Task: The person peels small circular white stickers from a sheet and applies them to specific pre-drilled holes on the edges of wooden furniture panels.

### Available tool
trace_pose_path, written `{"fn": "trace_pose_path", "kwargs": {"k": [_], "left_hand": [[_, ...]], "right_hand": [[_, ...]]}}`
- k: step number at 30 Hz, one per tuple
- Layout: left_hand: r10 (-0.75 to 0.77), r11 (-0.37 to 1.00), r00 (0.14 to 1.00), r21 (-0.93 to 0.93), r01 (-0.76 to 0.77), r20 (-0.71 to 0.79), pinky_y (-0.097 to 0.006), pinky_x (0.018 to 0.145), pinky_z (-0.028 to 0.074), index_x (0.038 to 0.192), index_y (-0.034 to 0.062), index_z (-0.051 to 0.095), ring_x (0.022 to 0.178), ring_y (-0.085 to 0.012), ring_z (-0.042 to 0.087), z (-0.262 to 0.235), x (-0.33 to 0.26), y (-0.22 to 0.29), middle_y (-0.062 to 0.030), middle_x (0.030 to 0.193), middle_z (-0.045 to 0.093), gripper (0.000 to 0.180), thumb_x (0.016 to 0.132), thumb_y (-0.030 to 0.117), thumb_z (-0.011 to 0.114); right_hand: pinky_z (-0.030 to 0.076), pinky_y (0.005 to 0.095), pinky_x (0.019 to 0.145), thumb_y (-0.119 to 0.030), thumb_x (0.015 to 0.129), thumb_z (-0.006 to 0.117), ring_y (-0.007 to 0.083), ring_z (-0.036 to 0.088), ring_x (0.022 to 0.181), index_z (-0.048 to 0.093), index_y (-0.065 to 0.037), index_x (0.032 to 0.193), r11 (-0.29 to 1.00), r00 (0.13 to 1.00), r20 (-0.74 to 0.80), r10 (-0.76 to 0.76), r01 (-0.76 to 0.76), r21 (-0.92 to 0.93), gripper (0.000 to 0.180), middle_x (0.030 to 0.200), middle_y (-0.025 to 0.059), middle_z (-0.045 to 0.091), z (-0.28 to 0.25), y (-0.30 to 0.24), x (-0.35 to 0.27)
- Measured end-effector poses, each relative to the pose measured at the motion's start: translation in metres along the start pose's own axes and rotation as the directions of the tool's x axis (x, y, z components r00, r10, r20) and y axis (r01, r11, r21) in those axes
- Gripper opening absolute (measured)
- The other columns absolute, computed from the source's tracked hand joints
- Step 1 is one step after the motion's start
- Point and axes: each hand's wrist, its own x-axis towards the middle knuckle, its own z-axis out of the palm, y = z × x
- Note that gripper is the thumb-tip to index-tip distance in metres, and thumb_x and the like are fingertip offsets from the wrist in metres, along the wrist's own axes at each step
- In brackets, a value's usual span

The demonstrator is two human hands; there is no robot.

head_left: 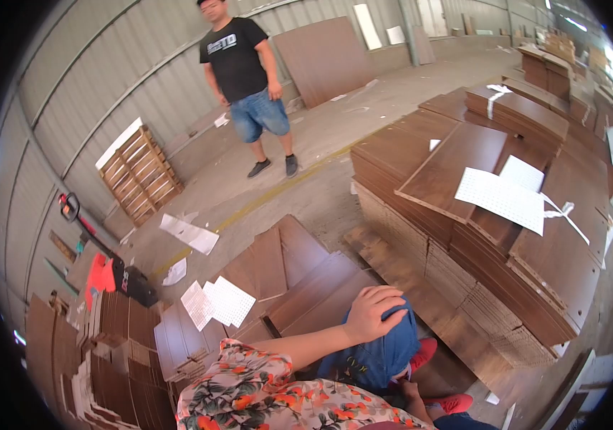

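Observation:
My left hand [376,313] lies over the bent knee of my blue jeans [371,351], its fingers draped across the denim and holding nothing. Low in the view, my right hand [411,390] is partly hidden beside my leg, close to a red shoe [426,352]. Its fingers are too small and covered to read. Just beyond my left forearm is a low stack of brown panels [313,287], with white printed sheets [229,301] lying on it.
A tall stack of brown panels [421,154] with paper sheets [503,195] and white ties stands at right. A person [238,72] in a black shirt stands across the aisle. A red pallet jack [102,276] and a wooden pallet [140,175] are at left.

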Motion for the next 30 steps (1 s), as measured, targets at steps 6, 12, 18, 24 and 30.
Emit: {"fn": "trace_pose_path", "kwargs": {"k": [6, 12, 18, 24, 30], "left_hand": [[0.031, 0.999, 1.000, 0.042, -0.031, 0.003, -0.034, 0.084, 0.041, 0.089, 0.0090, 0.066, 0.098, -0.0223, 0.059, -0.001, -0.004, -0.002, -0.0055, 0.100, 0.064, 0.018, 0.075, 0.020, 0.069], [0.027, 0.999, 1.000, 0.047, -0.028, 0.008, -0.034, 0.083, 0.042, 0.088, 0.0079, 0.066, 0.097, -0.0234, 0.059, 0.002, 0.001, 0.004, -0.0062, 0.101, 0.064, 0.019, 0.073, 0.018, 0.070], [0.034, 0.998, 0.999, 0.045, -0.035, 0.017, -0.034, 0.082, 0.042, 0.088, 0.0074, 0.066, 0.097, -0.0238, 0.059, 0.005, 0.001, 0.003, -0.0066, 0.100, 0.064, 0.018, 0.073, 0.018, 0.070], [0.061, 0.998, 0.998, 0.002, -0.061, 0.035, -0.033, 0.083, 0.042, 0.089, 0.0075, 0.066, 0.097, -0.0242, 0.059, 0.006, 0.005, 0.012, -0.0079, 0.100, 0.064, 0.019, 0.073, 0.017, 0.071], [0.069, 0.998, 0.997, 0.001, -0.069, 0.023, -0.033, 0.083, 0.042, 0.089, 0.0077, 0.066, 0.098, -0.0237, 0.059, 0.010, 0.005, 0.013, -0.0073, 0.100, 0.064, 0.018, 0.073, 0.017, 0.070]], "right_hand": [[0.050, 0.0368, 0.074, -0.025, 0.076, 0.062, 0.0282, 0.061, 0.097, 0.054, 0.014, 0.110, 0.996, 0.999, -0.018, 0.035, -0.034, 0.083, 0.052, 0.102, 0.0219, 0.062, 0.007, -0.014, -0.013], [0.049, 0.0373, 0.079, -0.027, 0.074, 0.064, 0.0279, 0.060, 0.101, 0.054, 0.012, 0.111, 0.981, 0.994, -0.021, 0.103, -0.099, 0.166, 0.055, 0.103, 0.0212, 0.062, -0.008, -0.044, -0.043], [0.049, 0.0367, 0.081, -0.026, 0.074, 0.064, 0.0291, 0.060, 0.100, 0.052, 0.010, 0.113, 0.984, 0.998, -0.050, 0.047, -0.038, 0.175, 0.055, 0.107, 0.0206, 0.061, 0.012, -0.006, -0.008], [0.051, 0.0381, 0.075, -0.023, 0.078, 0.061, 0.0285, 0.063, 0.091, 0.055, 0.011, 0.112, 0.998, 0.988, -0.141, 0.066, -0.066, -0.001, 0.049, 0.103, 0.0194, 0.063, 0.028, 0.029, 0.023], [0.051, 0.0386, 0.075, -0.023, 0.077, 0.062, 0.0284, 0.064, 0.090, 0.056, 0.010, 0.112, 0.981, 0.994, -0.067, 0.091, -0.078, 0.177, 0.048, 0.103, 0.0196, 0.063, 0.011, 0.002, -0.006]]}}
